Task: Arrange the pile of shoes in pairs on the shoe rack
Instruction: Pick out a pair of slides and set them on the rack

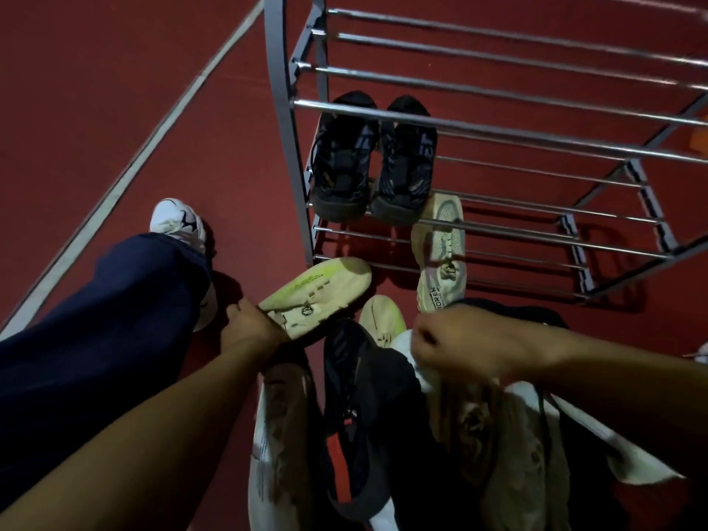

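One black pair [373,159] already sits on the shoe rack [498,120], while the left hand [249,327] grips a yellow-soled shoe [318,293] sole-up and the right hand [456,344] clutches something white in the pile [364,415], so mismatching could follow.

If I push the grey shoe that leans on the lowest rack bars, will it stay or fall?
The grey shoe would probably slide or topple: it only leans sole-up on the rack's thin round bars. It looks light, so a small push may suffice. Its grooved sole might catch slightly.
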`<state>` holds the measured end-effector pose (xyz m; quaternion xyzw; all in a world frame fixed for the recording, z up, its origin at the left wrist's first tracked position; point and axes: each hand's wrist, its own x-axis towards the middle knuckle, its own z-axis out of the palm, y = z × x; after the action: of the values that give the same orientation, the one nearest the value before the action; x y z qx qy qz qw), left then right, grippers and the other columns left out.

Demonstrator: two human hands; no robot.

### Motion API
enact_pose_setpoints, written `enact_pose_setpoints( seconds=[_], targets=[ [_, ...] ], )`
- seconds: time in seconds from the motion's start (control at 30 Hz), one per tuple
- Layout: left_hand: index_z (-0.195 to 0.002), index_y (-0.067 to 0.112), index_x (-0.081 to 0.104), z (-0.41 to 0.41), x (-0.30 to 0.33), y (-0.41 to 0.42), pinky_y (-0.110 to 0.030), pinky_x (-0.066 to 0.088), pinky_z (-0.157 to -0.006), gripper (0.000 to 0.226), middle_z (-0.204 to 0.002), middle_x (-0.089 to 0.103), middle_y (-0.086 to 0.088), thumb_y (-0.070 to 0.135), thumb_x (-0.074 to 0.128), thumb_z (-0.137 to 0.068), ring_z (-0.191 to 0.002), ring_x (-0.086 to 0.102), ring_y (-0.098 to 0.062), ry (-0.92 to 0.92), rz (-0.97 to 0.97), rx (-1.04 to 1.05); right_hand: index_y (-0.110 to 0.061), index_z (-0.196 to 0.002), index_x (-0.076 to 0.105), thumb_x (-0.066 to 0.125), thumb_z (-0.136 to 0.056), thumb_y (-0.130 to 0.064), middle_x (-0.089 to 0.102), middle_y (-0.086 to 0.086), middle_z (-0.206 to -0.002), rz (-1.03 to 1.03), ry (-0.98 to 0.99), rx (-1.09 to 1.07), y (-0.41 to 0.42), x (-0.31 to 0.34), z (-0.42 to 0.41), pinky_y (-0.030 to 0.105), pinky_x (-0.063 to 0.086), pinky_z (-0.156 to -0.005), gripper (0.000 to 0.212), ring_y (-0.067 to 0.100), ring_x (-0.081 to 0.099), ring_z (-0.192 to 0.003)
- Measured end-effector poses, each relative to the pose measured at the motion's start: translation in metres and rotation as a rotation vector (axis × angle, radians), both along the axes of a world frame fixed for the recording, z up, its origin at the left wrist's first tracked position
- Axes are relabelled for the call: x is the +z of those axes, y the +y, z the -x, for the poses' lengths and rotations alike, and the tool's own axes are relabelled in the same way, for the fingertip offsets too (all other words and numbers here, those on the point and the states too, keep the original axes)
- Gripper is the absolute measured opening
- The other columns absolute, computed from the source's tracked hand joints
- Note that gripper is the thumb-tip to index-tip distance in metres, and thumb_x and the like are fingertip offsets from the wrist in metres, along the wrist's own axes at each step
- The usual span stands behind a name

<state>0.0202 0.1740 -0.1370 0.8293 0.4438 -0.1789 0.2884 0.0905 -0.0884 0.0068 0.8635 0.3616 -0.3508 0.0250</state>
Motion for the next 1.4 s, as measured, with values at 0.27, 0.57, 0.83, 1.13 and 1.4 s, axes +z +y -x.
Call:
enact_pose_setpoints(
  seconds=[0.27,0.57,0.83,1.13,1.4],
  targets=[
    [-0.105,0.019,0.046,0.021,0.006,-0.004,-0.038,0.05,-0.086,0.07,-0.115,0.055,-0.012,0.053,0.083,-0.056,-0.106,0.058,-0.034,-0.027,0.0,-0.083,-0.008,-0.141,0.041,0.048,-0.091,-0.023,0.036,0.016,-0.15,0.032,-0.027,-0.716,0.072,-0.148,-0.031,0.045,0.04,-0.106,0.052,0.038,0.037,-0.136],
    [-0.111,0.015,0.048,0.015,0.051,-0.034,-0.035,0.05,-0.077,0.042,-0.114,0.064,-0.011,0.039,0.062,-0.079,-0.103,0.063,-0.032,0.195,-0.162,-0.463,-0.011,-0.138,0.046,0.057,-0.093,-0.041,0.049,0.017,-0.14,-0.089,-0.014,-0.8,0.039,-0.137,-0.041,0.038,0.051,-0.091,0.055,0.038,0.051,-0.123],
    [-0.129,0.015,0.056,0.003,0.145,-0.081,-0.035,0.052,-0.093,0.041,-0.099,0.047,0.003,0.027,0.06,-0.09,-0.095,0.06,-0.023,0.426,0.18,-0.649,-0.015,-0.113,0.047,0.054,-0.096,-0.028,0.06,0.007,-0.095,-0.439,-0.204,-0.554,0.002,-0.016,-0.005,0.035,0.046,-0.069,0.023,0.027,0.057,-0.083],
    [-0.075,0.015,0.056,0.062,0.192,-0.077,-0.019,0.024,-0.043,0.033,-0.048,0.051,0.0,0.044,0.05,-0.09,-0.036,0.043,-0.012,0.162,0.754,-0.091,-0.017,-0.113,0.047,0.054,-0.095,-0.024,0.066,0.015,-0.105,-0.597,-0.504,-0.561,-0.048,0.116,-0.012,0.036,0.046,-0.073,0.02,0.037,0.063,-0.096],
    [-0.099,0.009,0.061,0.088,0.133,-0.082,-0.026,0.025,-0.056,0.043,-0.075,0.048,-0.006,0.048,0.065,-0.081,-0.06,0.036,-0.015,0.127,0.802,-0.029,-0.014,-0.142,0.042,0.057,-0.095,-0.033,0.055,0.01,-0.136,-0.252,-0.06,-0.596,-0.032,0.069,-0.018,0.037,0.045,-0.099,0.052,0.027,0.054,-0.121]
  ],
)
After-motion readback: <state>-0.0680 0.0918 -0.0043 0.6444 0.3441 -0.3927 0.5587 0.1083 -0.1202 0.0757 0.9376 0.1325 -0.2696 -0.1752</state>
